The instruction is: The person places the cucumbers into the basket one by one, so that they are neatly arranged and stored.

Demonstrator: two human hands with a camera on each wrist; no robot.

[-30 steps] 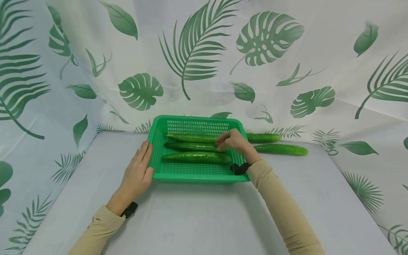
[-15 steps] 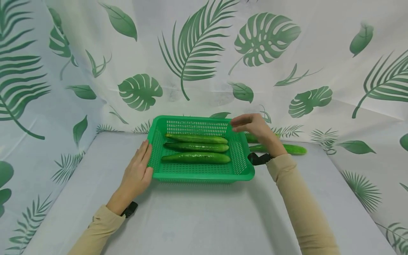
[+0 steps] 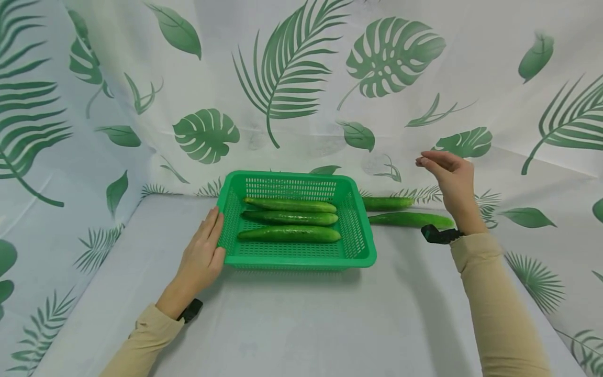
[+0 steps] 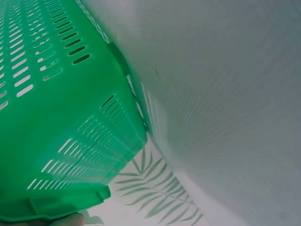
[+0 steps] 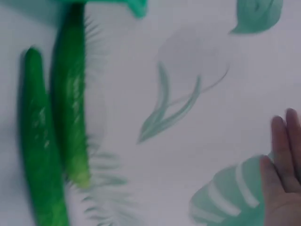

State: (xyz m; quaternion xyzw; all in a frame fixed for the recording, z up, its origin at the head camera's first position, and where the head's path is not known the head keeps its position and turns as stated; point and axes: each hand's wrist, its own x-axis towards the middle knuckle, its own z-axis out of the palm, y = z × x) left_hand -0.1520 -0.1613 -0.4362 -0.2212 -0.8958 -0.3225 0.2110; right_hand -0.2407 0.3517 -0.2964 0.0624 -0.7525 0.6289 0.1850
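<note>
A green perforated plastic basket [image 3: 301,261] stands on the table with three cucumbers lying side by side in it: a front cucumber [image 3: 289,234], a middle cucumber [image 3: 289,218] and a back cucumber [image 3: 289,205]. My left hand [image 3: 202,254] rests straight-fingered against the basket's left side, thumb at the rim. To the right of the basket lie two more cucumbers, a nearer one [image 3: 410,220] and a farther one [image 3: 388,203] whose left end is hidden behind the basket. My right hand [image 3: 454,186] hovers above their right ends, fingers loosely bent and holding nothing.
White cloth covers the table [image 3: 301,319]. A leaf-printed curtain [image 3: 301,84] hangs behind it and along both sides. Each wrist bears a small black camera, such as the right wrist camera [image 3: 438,234].
My right hand has left the inside of the basket empty and moved right and up, over the loose cucumbers. The left hand and the basket have stayed in place.
</note>
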